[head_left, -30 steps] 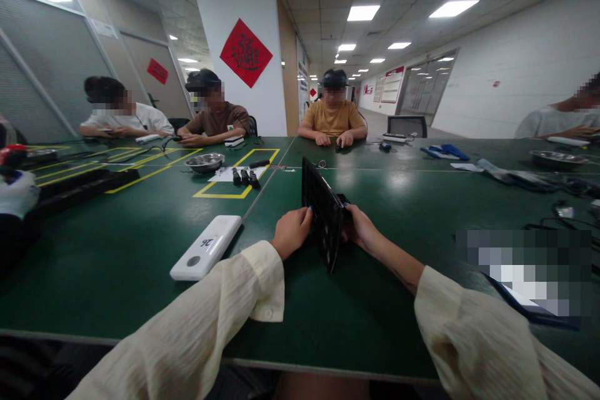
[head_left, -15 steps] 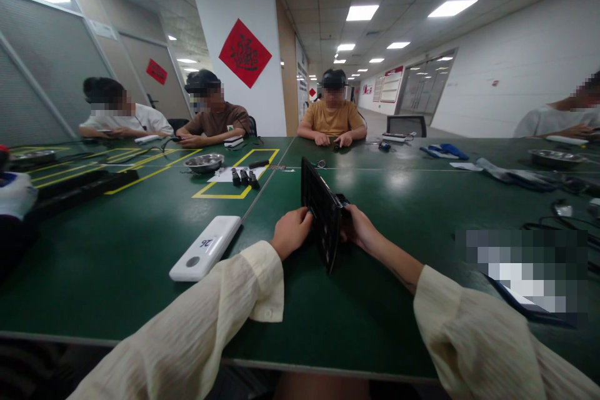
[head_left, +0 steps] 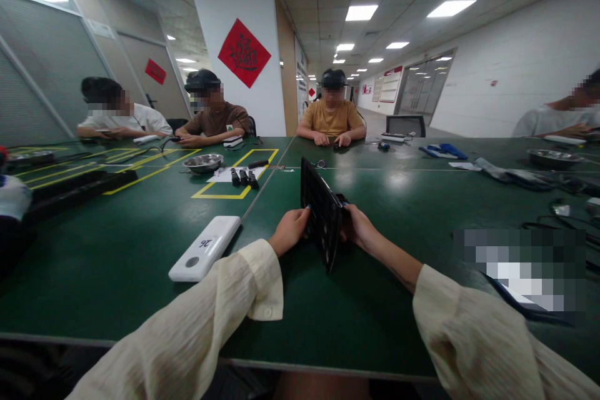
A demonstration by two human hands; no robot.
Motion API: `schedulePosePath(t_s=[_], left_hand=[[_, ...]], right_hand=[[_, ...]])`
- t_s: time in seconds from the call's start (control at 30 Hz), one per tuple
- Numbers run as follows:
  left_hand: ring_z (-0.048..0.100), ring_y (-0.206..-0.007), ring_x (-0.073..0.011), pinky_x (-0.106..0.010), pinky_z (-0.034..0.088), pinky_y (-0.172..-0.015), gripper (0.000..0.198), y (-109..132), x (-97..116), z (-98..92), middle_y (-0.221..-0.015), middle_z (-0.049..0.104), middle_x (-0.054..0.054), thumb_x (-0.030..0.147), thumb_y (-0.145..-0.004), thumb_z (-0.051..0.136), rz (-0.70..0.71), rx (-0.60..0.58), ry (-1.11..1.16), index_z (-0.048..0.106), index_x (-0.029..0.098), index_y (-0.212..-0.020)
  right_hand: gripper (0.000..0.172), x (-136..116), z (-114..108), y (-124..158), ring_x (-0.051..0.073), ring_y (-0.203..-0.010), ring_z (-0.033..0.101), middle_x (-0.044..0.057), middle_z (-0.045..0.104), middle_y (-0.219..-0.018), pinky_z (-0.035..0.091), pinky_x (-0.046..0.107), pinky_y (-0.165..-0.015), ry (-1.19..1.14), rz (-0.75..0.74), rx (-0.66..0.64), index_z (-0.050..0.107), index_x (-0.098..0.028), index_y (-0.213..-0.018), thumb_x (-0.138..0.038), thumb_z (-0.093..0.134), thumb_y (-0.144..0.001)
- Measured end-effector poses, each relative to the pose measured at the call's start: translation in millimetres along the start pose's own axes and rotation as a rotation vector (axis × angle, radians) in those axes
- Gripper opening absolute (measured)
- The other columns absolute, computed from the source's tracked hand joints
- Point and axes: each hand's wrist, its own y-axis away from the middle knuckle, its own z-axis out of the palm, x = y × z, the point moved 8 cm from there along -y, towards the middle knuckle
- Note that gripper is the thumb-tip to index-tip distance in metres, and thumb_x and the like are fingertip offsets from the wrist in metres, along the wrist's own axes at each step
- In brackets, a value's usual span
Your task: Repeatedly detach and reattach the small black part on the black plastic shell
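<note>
While I am sitting at the green table (head_left: 117, 262), I am holding a flat black panel (head_left: 323, 215) upright on its edge between both hands, directly in front of me, with its near lower corner seeming to rest on the tabletop. My left hand (head_left: 290, 229) is curling against the panel's left face, with the fingers bent and closed on it. My right hand (head_left: 359, 228) is pressing against the opposite face, wrapped near a small black piece that I cannot make out clearly. Neither hand is spread open, and both are clamping the panel from either side. The panel's left face is showing rows of small dark marks, too dim to tell apart. Just left of my left sleeve, a white oblong device (head_left: 206, 248) with a grey round spot is lying flat on the table, apart from my hand. Farther off, a metal bowl (head_left: 203, 163) is sitting beside a yellow taped rectangle (head_left: 235, 182), where a few small black parts (head_left: 244, 177) are lying on a white sheet. Across the table, a person in a yellow shirt (head_left: 332, 119) is resting both hands on the surface, well apart from mine.
</note>
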Motion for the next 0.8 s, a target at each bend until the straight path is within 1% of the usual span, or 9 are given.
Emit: schedulePosePath(t_s=[0.07,0.17,0.23,0.27,0.43,0.57,0.67,0.8], left_hand=[[0.056,-0.053,-0.0151,-0.023,0.038,-0.051,0.049,1.8,3.7,-3.7,-0.055,0.057,-0.003,0.046,-0.090,0.026,0.011,0.047,-0.120,0.055,0.015,-0.066],[0.061,-0.072,-0.0181,-0.024,0.039,-0.060,0.046,8.0,14.4,-10.8,-0.077,0.066,-0.008,0.041,-0.092,0.026,0.047,0.133,-0.364,0.061,0.016,-0.079],[0.062,-0.080,-0.0194,-0.025,0.039,-0.064,0.045,11.6,19.8,-12.1,-0.087,0.067,-0.009,0.039,-0.093,0.024,0.067,0.145,-0.465,0.062,0.017,-0.085],[0.062,-0.081,-0.0195,-0.025,0.039,-0.065,0.045,12.8,21.5,-12.0,-0.088,0.067,-0.009,0.039,-0.094,0.023,0.074,0.140,-0.491,0.061,0.017,-0.087],[0.062,-0.076,-0.0174,-0.024,0.038,-0.063,0.048,14.1,23.9,-12.1,-0.084,0.067,-0.007,0.040,-0.094,0.020,0.072,0.126,-0.508,0.061,0.018,-0.084],[0.062,-0.079,-0.0179,-0.024,0.038,-0.063,0.043,14.3,25.7,-12.1,-0.087,0.067,-0.007,0.037,-0.094,0.023,0.060,0.120,-0.506,0.060,0.018,-0.084],[0.062,-0.083,-0.0188,-0.025,0.039,-0.066,0.036,15.9,26.7,-12.7,-0.091,0.067,-0.007,0.035,-0.094,0.025,0.046,0.121,-0.532,0.057,0.018,-0.089],[0.062,-0.085,-0.0204,-0.026,0.039,-0.067,0.031,19.0,28.7,-14.5,-0.094,0.066,-0.008,0.036,-0.093,0.028,0.061,0.149,-0.585,0.052,0.019,-0.102]], right_hand=[[0.018,-0.2,0.2,-0.1,0.012,-0.029,0.044,-0.003,0.054,-0.044,0.029,0.021,-0.030,0.004,-0.004,0.001,0.044,-0.020,-0.077,-0.032,0.032,-0.084],[0.017,-0.6,0.5,0.0,0.011,-0.030,0.044,-0.004,0.053,-0.045,0.031,0.021,-0.030,0.006,-0.010,0.010,0.044,-0.021,-0.077,-0.033,0.033,-0.084],[0.017,-0.1,0.2,0.0,0.011,-0.029,0.043,-0.004,0.051,-0.044,0.031,0.022,-0.030,0.008,-0.008,0.017,0.044,-0.021,-0.077,-0.033,0.033,-0.084],[0.017,0.1,0.0,-0.1,0.011,-0.029,0.043,-0.004,0.051,-0.045,0.030,0.022,-0.030,0.008,-0.008,0.018,0.043,-0.021,-0.077,-0.033,0.034,-0.083],[0.019,-0.1,0.7,0.0,0.011,-0.031,0.044,-0.004,0.052,-0.047,0.030,0.021,-0.030,0.020,-0.020,-0.007,0.044,-0.021,-0.078,-0.036,0.035,-0.084],[0.018,-0.3,-0.1,-0.2,0.011,-0.031,0.044,-0.005,0.051,-0.047,0.029,0.021,-0.030,0.029,-0.017,0.005,0.044,-0.021,-0.078,-0.034,0.034,-0.084],[0.016,0.0,-0.8,-1.4,0.011,-0.031,0.044,-0.005,0.052,-0.048,0.030,0.021,-0.030,0.011,-0.016,0.019,0.044,-0.021,-0.078,-0.033,0.035,-0.083],[0.016,1.6,-1.8,-3.7,0.011,-0.033,0.045,-0.003,0.055,-0.051,0.030,0.022,-0.030,0.006,-0.027,0.012,0.045,-0.020,-0.078,-0.032,0.035,-0.083]])
